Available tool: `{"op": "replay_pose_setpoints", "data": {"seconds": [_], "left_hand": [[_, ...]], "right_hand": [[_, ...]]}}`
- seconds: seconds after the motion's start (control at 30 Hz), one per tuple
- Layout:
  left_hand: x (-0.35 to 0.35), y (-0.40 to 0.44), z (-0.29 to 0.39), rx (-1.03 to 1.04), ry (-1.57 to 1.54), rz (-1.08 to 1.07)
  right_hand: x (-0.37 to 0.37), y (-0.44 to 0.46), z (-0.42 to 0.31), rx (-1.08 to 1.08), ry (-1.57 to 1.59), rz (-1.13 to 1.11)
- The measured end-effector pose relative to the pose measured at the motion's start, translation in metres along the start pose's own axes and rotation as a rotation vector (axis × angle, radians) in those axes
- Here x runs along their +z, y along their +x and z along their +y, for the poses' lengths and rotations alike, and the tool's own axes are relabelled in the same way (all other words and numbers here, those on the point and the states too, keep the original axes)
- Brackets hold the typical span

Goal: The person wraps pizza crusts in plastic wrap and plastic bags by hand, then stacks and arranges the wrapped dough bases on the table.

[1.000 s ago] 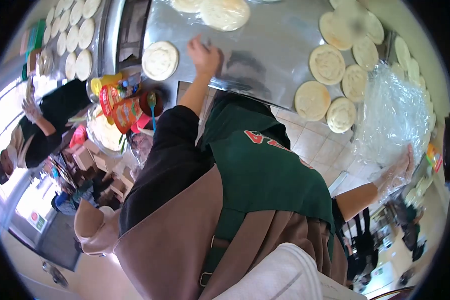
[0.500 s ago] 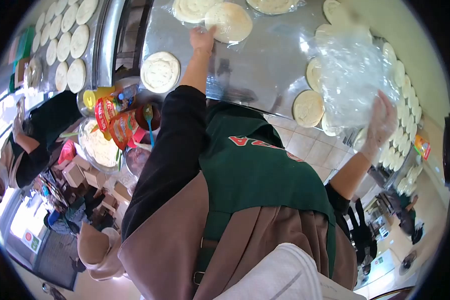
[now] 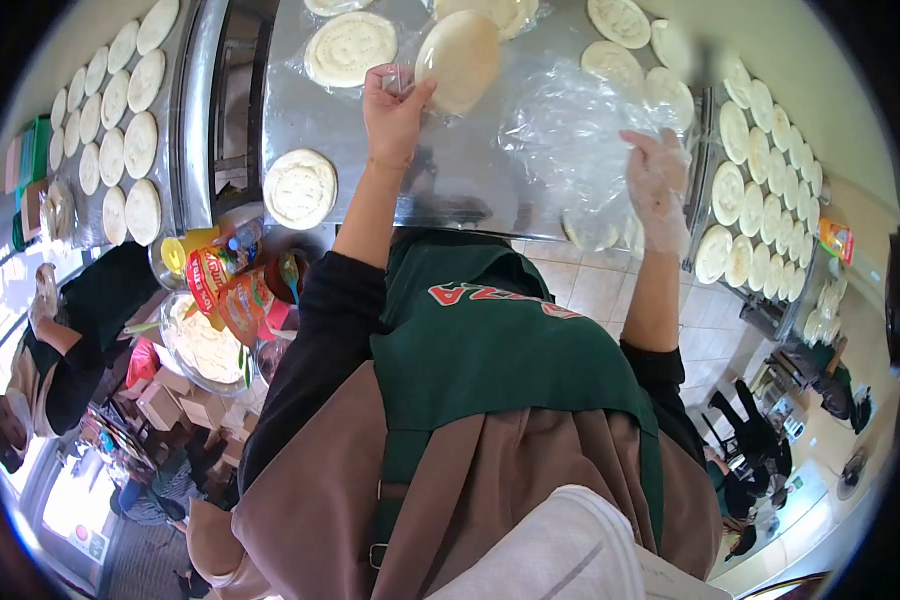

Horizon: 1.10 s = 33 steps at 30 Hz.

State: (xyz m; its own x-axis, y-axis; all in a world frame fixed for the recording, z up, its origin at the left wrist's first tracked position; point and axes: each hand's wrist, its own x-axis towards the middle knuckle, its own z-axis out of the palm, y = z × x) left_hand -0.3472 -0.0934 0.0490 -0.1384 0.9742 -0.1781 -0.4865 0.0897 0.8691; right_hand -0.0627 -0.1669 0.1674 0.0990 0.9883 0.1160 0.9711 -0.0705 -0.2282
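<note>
My left hand [image 3: 394, 118] is closed, thumb and fingers pinching the edge of a round flatbread [image 3: 458, 62], which is tilted up off the metal table [image 3: 450, 160]. Some clear plastic shows by its fingertips. Under a see-through glove, my right hand [image 3: 658, 190] grips a crumpled clear plastic sheet [image 3: 570, 145]; its thumb is hard to see. The sheet spreads leftward over the table and partly covers several flatbreads at the right. Left of my left hand lies another flatbread [image 3: 350, 50] on plastic. A plain flatbread [image 3: 301, 189] rests near the table's front left corner.
Rows of flatbreads cover a left table [image 3: 112, 157] and a right one [image 3: 760, 190]. At the left stand a large bowl of pale food [image 3: 205, 340] and a red packet [image 3: 210, 275]. Cardboard boxes [image 3: 160, 405] sit below. A co-worker [image 3: 80, 330] works at the left.
My right hand has swung left with the plastic sheet, nearer my left hand. The flatbread in my left hand is now lifted and tilted. The whole view has shifted slightly.
</note>
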Motion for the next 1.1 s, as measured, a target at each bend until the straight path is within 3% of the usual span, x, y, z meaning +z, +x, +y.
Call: {"op": "replay_pose_setpoints", "data": {"seconds": [0.07, 0.13, 0.17, 0.2, 0.23, 0.27, 0.3, 0.33, 0.37, 0.4, 0.47, 0.5, 0.57, 0.67, 0.77, 0.83, 0.87, 0.93, 0.97, 1.03, 1.1], "left_hand": [[0.023, -0.010, 0.016, 0.065, 0.013, -0.075], [0.046, -0.027, 0.030, 0.389, 0.437, -0.076], [0.058, -0.035, 0.038, 0.394, 0.428, -0.087], [0.069, -0.044, 0.047, 0.670, 0.673, -0.178], [0.078, -0.053, 0.053, 0.947, 0.916, -0.265], [0.084, -0.062, 0.057, 0.954, 0.908, -0.270], [0.089, -0.071, 0.060, 1.082, 0.894, -0.402], [0.094, -0.078, 0.062, 1.208, 0.875, -0.535], [0.098, -0.085, 0.061, 1.214, 0.868, -0.539], [0.100, -0.092, 0.058, 1.243, 0.877, -0.567], [0.101, -0.098, 0.054, 1.278, 0.886, -0.596], [0.101, -0.099, 0.054, 1.235, 0.899, -0.656], [0.101, -0.102, 0.060, 1.198, 0.916, -0.709], [0.096, -0.105, 0.079, 1.046, 1.008, -0.807], [0.086, -0.099, 0.088, 0.944, 0.868, -0.642], [0.083, -0.087, 0.089, 0.915, 0.926, -0.358], [0.081, -0.081, 0.088, 0.918, 0.929, -0.354], [0.078, -0.070, 0.083, 0.487, 0.838, -0.457], [0.079, -0.069, 0.080, 0.491, 0.839, -0.452], [0.084, -0.067, 0.075, 0.175, 0.578, -0.409], [0.089, -0.068, 0.080, 0.118, 0.603, -0.439]], "right_hand": [[0.008, -0.002, 0.004, -0.090, -0.018, 0.098], [0.007, 0.002, 0.000, 0.070, 0.008, 0.023], [0.008, 0.001, 0.005, 0.055, 0.038, -0.002], [0.000, 0.003, -0.001, 0.059, 0.032, 0.010], [-0.010, 0.005, -0.011, 0.137, 0.275, 0.028], [-0.017, 0.006, -0.018, 0.213, 0.519, 0.045], [-0.017, 0.004, -0.018, 0.215, 0.515, 0.055], [-0.014, 0.001, -0.016, 0.371, 0.993, 0.120], [-0.016, 0.000, -0.019, 0.520, 1.474, 0.184], [-0.021, 0.000, -0.023, 0.517, 1.474, 0.193], [-0.035, 0.002, -0.032, 0.507, 1.188, 0.190], [-0.035, 0.001, -0.028, 0.501, 1.190, 0.193], [-0.031, 0.001, -0.018, 0.247, 1.055, 0.236], [-0.031, 0.003, -0.012, 0.151, 1.005, 0.276], [-0.038, 0.004, 0.004, 0.090, 0.863, 0.145], [-0.036, 0.004, 0.010, 0.052, 0.808, 0.199], [-0.035, 0.004, 0.012, 0.016, 0.750, 0.252], [-0.040, 0.003, 0.011, 0.018, 0.642, 0.233], [-0.043, 0.002, 0.010, 0.027, 0.530, 0.217], [-0.053, 0.005, 0.004, -0.037, 0.529, 0.197], [-0.055, 0.006, 0.001, -0.095, 0.526, 0.175]]}}
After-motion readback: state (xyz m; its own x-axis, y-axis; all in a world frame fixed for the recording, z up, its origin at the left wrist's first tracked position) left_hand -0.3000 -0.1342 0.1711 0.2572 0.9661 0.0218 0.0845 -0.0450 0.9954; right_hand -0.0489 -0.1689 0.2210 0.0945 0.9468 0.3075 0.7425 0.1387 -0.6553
